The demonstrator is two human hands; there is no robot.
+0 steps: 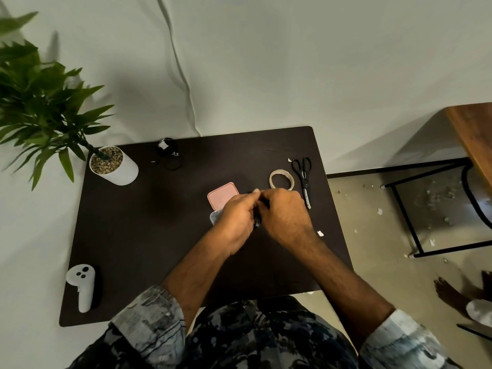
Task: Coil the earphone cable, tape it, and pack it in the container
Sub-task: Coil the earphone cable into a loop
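Both the left hand (235, 215) and right hand (283, 213) pinch the black coiled earphone cable (257, 221) between them, its length running near-to-far; the clear plastic container (214, 217) lies just left.

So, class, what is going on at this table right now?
A person sits at a dark table and holds a black coiled cable between the left hand and the right hand, fingers curled round it. Behind the hands lie a pink lid and a clear container, partly hidden. A roll of tape and scissors lie untouched on the right. Another black cable lies at the far edge beside a potted plant.
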